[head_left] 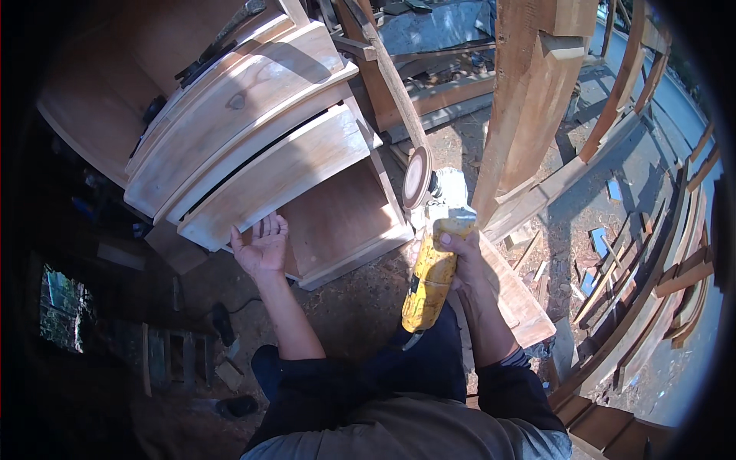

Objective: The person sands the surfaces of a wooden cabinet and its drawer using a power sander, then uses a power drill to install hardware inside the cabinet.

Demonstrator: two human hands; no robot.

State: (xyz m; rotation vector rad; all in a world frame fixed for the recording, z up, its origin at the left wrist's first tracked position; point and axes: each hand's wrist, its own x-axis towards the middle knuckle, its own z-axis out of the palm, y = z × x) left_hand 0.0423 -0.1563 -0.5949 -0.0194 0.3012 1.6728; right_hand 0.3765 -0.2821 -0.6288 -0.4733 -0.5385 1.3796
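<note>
My left hand (pixel 264 247) is palm up at the lower edge of a curved wooden drawer front (pixel 287 165), its fingers loosely curled and the thumb apart. Whether its fingertips press on the wood I cannot tell. In my right hand (pixel 466 257) is a yellow angle grinder (pixel 432 272), gripped around its body, with its cord end toward me. A round sanding disc (pixel 417 178) on its head faces the cabinet, at the right of the drawer. Below the drawer front, a bare wooden compartment (pixel 337 222) shows in the cabinet.
Another curved drawer front (pixel 238 96) lies above, with dark tools (pixel 222 38) on the cabinet. A thick wooden post (pixel 529 100) rises at the right. Long curved wooden pieces (pixel 667 299) and scraps lie beyond it. A plank (pixel 514 299) sits beside my right forearm.
</note>
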